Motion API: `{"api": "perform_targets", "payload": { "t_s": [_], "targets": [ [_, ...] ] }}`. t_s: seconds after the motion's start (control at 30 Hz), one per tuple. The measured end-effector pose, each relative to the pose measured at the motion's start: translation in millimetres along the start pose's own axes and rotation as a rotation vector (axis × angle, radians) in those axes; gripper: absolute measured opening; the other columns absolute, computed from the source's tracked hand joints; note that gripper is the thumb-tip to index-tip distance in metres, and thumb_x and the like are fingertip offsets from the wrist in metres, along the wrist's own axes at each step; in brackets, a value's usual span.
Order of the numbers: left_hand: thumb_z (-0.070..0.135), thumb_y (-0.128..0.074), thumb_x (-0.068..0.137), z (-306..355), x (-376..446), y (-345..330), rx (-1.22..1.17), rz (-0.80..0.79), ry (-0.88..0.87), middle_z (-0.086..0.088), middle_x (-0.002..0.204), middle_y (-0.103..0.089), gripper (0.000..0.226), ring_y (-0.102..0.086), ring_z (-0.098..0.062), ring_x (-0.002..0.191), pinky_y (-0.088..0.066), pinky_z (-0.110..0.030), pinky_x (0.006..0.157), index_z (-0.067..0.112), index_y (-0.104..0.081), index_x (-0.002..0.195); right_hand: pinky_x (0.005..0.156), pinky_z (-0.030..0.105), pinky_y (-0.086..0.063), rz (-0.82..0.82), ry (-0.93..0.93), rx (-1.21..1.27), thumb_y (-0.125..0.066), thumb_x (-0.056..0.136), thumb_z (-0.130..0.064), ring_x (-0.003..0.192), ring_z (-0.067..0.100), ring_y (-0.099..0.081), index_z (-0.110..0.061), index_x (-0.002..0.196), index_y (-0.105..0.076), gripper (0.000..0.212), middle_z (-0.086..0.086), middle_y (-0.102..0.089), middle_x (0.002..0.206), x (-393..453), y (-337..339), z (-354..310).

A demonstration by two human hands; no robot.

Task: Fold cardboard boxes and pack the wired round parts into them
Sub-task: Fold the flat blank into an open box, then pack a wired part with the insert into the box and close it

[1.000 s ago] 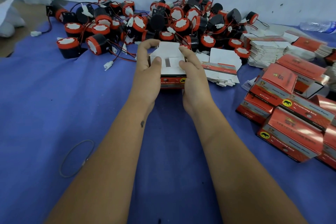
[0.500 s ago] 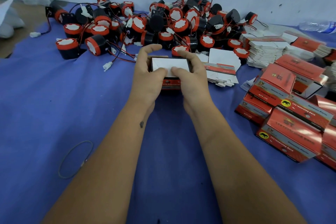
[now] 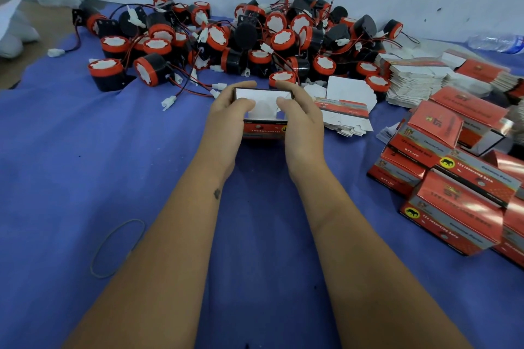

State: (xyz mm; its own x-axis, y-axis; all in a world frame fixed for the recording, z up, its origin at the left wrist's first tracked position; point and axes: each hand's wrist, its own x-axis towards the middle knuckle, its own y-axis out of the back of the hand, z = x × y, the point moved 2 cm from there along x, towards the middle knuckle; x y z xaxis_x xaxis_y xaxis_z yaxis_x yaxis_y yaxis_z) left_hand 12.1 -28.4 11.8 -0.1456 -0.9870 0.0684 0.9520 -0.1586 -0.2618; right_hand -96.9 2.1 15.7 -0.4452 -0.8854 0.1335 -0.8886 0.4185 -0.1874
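Note:
A small red cardboard box [image 3: 264, 131] with white inner flaps stands on the blue cloth at the centre. My left hand [image 3: 226, 119] grips its left side, thumb pressing a white flap down on top. My right hand [image 3: 302, 119] grips the right side, its thumb on the same flaps. Behind the box lies a big heap of black-and-red wired round parts [image 3: 255, 39] with white connectors. A flat unfolded box [image 3: 344, 106] lies just right of my hands.
Folded red boxes [image 3: 456, 178] are piled at the right. Stacks of flat box blanks [image 3: 416, 79] sit at the back right, near a plastic bottle [image 3: 499, 42]. A rubber band [image 3: 117, 248] lies on the cloth at the lower left. A wall closes the back.
The upright white flaps have been folded down onto the box's top. Both thumbs moved inward over the flaps while the hands stayed in place.

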Motion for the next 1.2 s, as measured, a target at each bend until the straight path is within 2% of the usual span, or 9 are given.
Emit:
{"api": "perform_targets", "payload": {
  "t_s": [0.13,0.27,0.47,0.63,0.7,0.8,0.97,1.07,1.2],
  "targets": [
    [0.002,-0.050,0.095,2,-1,0,0.051,-0.014,-0.020,-0.005,0.110,-0.068,0.034,-0.067,-0.018,0.092,-0.056,-0.027,0.066,0.031,-0.066,0.101,0.079,0.029,-0.054,0.015,0.026,0.002,-0.050,0.094,-0.011,0.097,0.012,-0.062,-0.016,0.115,-0.069,0.029,-0.001,-0.067,0.114,-1,2,0],
    [0.003,-0.053,0.096,2,-3,-2,0.141,-0.027,-0.109,0.001,0.109,-0.067,0.034,-0.066,-0.014,0.097,-0.057,-0.026,0.071,0.035,-0.063,0.099,0.079,0.011,-0.048,0.035,0.138,0.004,-0.051,0.095,-0.010,0.100,-0.009,-0.059,-0.008,0.120,-0.066,0.030,-0.001,-0.065,0.122,-3,4,-3],
    [0.009,-0.052,0.098,3,-6,-4,0.320,-0.039,-0.218,0.015,0.115,-0.060,0.032,-0.059,-0.010,0.110,-0.052,-0.041,0.097,0.039,-0.054,0.108,0.090,0.010,-0.043,0.018,0.196,-0.044,-0.053,0.093,-0.012,0.117,0.004,-0.056,-0.005,0.121,-0.065,0.032,0.003,-0.064,0.126,-5,8,-5],
    [0.053,-0.032,0.094,4,-4,-10,0.316,-0.025,-0.191,0.006,0.160,-0.025,0.051,-0.020,-0.014,0.148,-0.021,-0.041,0.121,0.047,-0.032,0.144,0.102,0.021,-0.042,0.035,0.249,-0.022,-0.049,0.095,-0.004,0.125,0.014,-0.050,0.001,0.107,-0.070,0.025,0.012,-0.060,0.127,-8,6,-7],
    [0.055,-0.028,0.102,2,-2,-5,0.099,-0.029,-0.108,0.002,0.153,-0.042,0.050,-0.039,-0.016,0.141,-0.032,-0.043,0.117,0.041,-0.034,0.149,0.100,0.025,-0.045,0.053,0.264,-0.023,-0.052,0.094,0.000,0.121,0.013,-0.053,0.002,0.093,-0.071,0.019,0.011,-0.061,0.124,-9,3,-7],
    [0.022,-0.050,0.103,4,0,6,-0.052,-0.003,-0.157,0.000,0.133,-0.062,0.045,-0.062,-0.015,0.119,-0.053,-0.037,0.097,0.028,-0.041,0.146,0.090,0.027,-0.051,0.091,0.349,-0.072,-0.058,0.087,0.004,0.106,0.012,-0.058,-0.006,0.064,-0.055,0.025,0.008,-0.062,0.110,-9,2,-8],
    [-0.002,-0.076,0.080,-2,6,15,0.380,-0.102,-0.167,0.006,0.137,-0.054,0.091,-0.056,-0.003,0.117,-0.052,-0.027,0.096,0.026,-0.028,0.152,0.068,0.023,-0.044,0.188,0.294,-0.125,-0.054,0.081,-0.001,0.074,0.013,-0.048,-0.015,0.068,-0.050,0.019,0.004,-0.054,0.076,-4,5,-4],
    [0.003,-0.079,0.078,-4,6,13,0.527,-0.109,-0.162,0.013,0.126,-0.055,0.083,-0.053,0.006,0.105,-0.051,-0.017,0.088,0.021,-0.036,0.148,0.064,0.034,-0.045,0.201,0.137,-0.221,-0.053,0.085,-0.005,0.067,0.011,-0.047,-0.013,0.069,-0.057,0.018,-0.005,-0.052,0.065,3,13,0],
    [0.012,-0.081,0.078,-7,9,13,0.642,-0.048,-0.163,0.009,0.124,-0.056,0.070,-0.055,-0.012,0.111,-0.048,-0.026,0.088,0.020,-0.042,0.135,0.073,0.043,-0.053,0.148,0.113,-0.266,-0.053,0.086,-0.009,0.079,0.026,-0.061,-0.008,0.072,-0.065,0.018,0.009,-0.064,0.075,13,20,-3]
  ]
}}
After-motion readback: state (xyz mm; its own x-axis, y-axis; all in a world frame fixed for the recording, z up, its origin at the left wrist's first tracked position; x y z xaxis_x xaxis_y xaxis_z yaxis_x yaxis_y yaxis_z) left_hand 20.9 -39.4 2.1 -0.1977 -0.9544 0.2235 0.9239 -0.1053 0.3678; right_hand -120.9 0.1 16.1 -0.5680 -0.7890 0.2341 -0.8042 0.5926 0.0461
